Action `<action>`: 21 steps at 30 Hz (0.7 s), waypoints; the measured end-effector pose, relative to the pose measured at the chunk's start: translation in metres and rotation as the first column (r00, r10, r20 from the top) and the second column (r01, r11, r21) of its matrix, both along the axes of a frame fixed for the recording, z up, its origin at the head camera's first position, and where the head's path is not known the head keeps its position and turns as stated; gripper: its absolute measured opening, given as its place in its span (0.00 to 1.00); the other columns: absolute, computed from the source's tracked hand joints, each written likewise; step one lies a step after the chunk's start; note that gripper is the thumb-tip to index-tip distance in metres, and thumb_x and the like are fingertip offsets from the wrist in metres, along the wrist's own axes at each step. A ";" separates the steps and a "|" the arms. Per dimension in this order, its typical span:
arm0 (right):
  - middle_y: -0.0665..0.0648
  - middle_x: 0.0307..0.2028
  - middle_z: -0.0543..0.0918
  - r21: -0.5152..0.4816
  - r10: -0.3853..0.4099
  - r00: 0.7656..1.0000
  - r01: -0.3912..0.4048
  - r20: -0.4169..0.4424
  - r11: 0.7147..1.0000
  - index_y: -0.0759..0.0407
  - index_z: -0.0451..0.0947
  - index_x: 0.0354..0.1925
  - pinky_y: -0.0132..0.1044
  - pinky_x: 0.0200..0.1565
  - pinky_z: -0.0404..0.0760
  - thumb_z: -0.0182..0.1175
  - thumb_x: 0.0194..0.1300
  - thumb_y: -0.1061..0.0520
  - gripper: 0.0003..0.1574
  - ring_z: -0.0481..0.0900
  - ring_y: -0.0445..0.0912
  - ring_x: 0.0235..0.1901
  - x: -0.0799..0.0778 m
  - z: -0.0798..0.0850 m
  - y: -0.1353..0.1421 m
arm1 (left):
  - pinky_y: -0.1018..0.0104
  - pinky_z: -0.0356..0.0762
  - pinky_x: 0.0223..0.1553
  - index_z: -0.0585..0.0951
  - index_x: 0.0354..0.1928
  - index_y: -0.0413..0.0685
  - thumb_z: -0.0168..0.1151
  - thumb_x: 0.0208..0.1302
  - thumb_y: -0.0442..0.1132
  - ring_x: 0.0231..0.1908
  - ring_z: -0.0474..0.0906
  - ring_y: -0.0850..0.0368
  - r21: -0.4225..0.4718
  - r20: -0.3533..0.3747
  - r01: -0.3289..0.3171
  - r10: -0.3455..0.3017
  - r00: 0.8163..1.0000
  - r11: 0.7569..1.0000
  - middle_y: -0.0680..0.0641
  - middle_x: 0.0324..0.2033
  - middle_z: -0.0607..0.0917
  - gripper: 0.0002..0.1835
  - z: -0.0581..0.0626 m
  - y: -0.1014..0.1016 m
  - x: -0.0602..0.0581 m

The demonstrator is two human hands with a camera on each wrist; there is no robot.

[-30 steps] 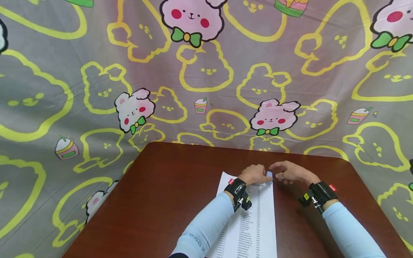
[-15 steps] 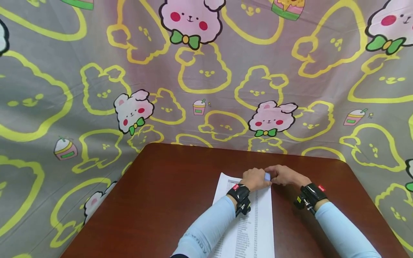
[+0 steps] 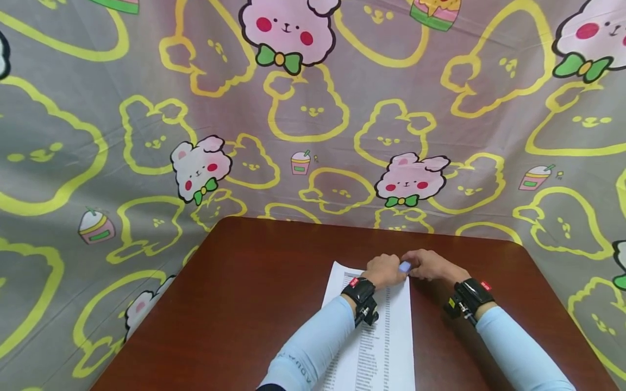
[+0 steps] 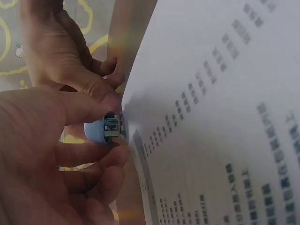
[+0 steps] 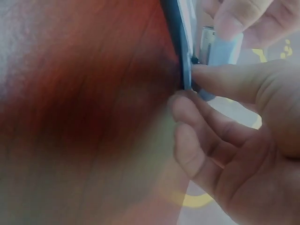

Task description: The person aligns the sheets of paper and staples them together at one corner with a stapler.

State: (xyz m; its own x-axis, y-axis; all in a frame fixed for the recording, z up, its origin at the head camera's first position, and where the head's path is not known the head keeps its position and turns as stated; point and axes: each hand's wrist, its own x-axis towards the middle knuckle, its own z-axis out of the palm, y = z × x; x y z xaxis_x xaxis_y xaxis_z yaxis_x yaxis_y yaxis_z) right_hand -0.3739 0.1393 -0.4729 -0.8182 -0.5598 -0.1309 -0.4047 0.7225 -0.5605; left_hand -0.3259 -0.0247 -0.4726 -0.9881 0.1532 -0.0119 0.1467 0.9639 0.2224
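My left hand (image 3: 383,270) pinches a small pale blue stapler (image 3: 405,266) between thumb and fingers at the far right corner of a printed paper (image 3: 398,336). In the left wrist view, the rounded blue body and metal parts of the stapler (image 4: 95,130) sit against the paper's edge. Beside it, my right hand (image 3: 430,265) pinches that corner; in the right wrist view its thumb and index finger close on the paper's edge (image 5: 185,61). Whether the paper is one sheet or several cannot be told. The left fingers partly cover the stapler.
The paper lies lengthwise on a dark reddish-brown table (image 3: 264,293), running off the bottom of the head view. Behind the table hangs a grey curtain (image 3: 332,119) with yellow outlines and rabbit faces. Both wrists wear black camera straps.
My right hand has come left from beside the paper and taken hold of its corner. The stapler in my left hand has turned and shifted slightly left.
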 end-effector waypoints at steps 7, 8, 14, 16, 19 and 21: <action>0.56 0.34 0.84 0.033 -0.018 0.996 0.021 -0.089 0.999 0.58 0.81 0.49 0.35 0.26 0.76 0.65 0.62 0.64 0.15 0.77 0.45 0.24 -0.002 0.000 -0.001 | 0.64 0.67 0.25 0.82 0.39 0.52 0.64 0.63 0.51 0.25 0.72 0.58 0.035 0.050 0.016 -0.017 0.999 0.999 0.54 0.26 0.78 0.11 0.006 -0.004 -0.005; 0.56 0.34 0.84 0.037 -0.017 0.994 0.021 -0.104 0.999 0.58 0.81 0.48 0.35 0.27 0.77 0.65 0.62 0.64 0.14 0.77 0.45 0.25 -0.003 0.001 0.000 | 0.65 0.66 0.25 0.82 0.39 0.52 0.64 0.63 0.49 0.25 0.71 0.59 0.037 0.050 0.024 -0.026 0.998 0.999 0.54 0.26 0.77 0.10 0.007 -0.005 -0.006; 0.55 0.34 0.84 0.017 -0.026 0.990 0.028 -0.135 0.999 0.59 0.82 0.47 0.37 0.32 0.80 0.66 0.61 0.62 0.14 0.78 0.47 0.28 -0.004 0.008 0.015 | 0.67 0.68 0.26 0.83 0.41 0.53 0.62 0.66 0.46 0.26 0.71 0.61 0.064 0.015 0.096 -0.097 0.995 0.993 0.55 0.27 0.80 0.08 0.015 0.000 -0.011; 0.55 0.33 0.83 0.015 -0.032 0.991 0.034 -0.132 0.999 0.60 0.81 0.48 0.37 0.33 0.80 0.66 0.61 0.61 0.15 0.78 0.48 0.28 -0.003 0.012 0.022 | 0.68 0.69 0.27 0.83 0.43 0.53 0.62 0.66 0.46 0.26 0.72 0.62 0.080 0.005 0.117 -0.117 0.993 0.990 0.56 0.29 0.81 0.09 0.019 0.003 -0.010; 0.56 0.32 0.81 0.017 -0.050 0.993 0.052 -0.109 0.998 0.60 0.81 0.48 0.37 0.31 0.80 0.66 0.62 0.61 0.15 0.79 0.49 0.28 0.000 0.019 0.033 | 0.70 0.68 0.28 0.84 0.46 0.53 0.62 0.66 0.45 0.27 0.73 0.62 0.119 -0.002 0.152 -0.153 0.988 0.981 0.56 0.30 0.82 0.10 0.024 0.009 -0.010; 0.55 0.30 0.81 0.024 -0.057 0.993 0.060 -0.102 0.998 0.61 0.80 0.48 0.37 0.30 0.79 0.66 0.61 0.61 0.16 0.78 0.49 0.27 0.002 0.023 0.041 | 0.71 0.68 0.27 0.83 0.47 0.53 0.61 0.66 0.45 0.27 0.73 0.63 0.141 -0.002 0.177 -0.178 0.984 0.974 0.56 0.30 0.82 0.10 0.026 0.013 -0.008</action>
State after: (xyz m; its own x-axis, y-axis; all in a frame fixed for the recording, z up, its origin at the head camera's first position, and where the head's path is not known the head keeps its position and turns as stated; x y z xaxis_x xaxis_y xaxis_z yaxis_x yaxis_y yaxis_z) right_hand -0.3717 0.1799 -0.4494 -0.8591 -0.5083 -0.0598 -0.4153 0.7606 -0.4990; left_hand -0.3341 -0.0113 -0.4466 -0.9449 0.3272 0.0117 0.3096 0.8816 0.3562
